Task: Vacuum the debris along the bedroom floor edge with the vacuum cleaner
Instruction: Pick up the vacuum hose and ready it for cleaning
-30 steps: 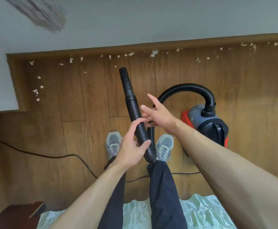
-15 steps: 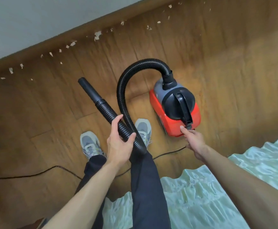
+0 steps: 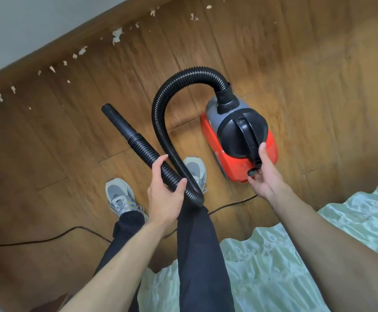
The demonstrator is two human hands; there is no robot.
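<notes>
A red and grey vacuum cleaner with a black top handle stands on the wooden floor to my right. Its black ribbed hose arcs up from the body and loops down to my left hand, which grips it below the smooth black nozzle. The nozzle points up-left, off the floor. My right hand rests at the near end of the vacuum's handle, thumb along it, fingers at a small black part on the red body. White debris scraps lie along the baseboard at the upper left.
My two grey sneakers stand on the floor below the hose. A thin black cable runs across the floor behind my legs. A bed with pale green sheets sits at the lower right. A grey wall borders the upper left.
My right hand left the hose, reached down to the vacuum body and now sits on the handle's near end. The view swung right and closer. My left hand kept hold of the hose.
</notes>
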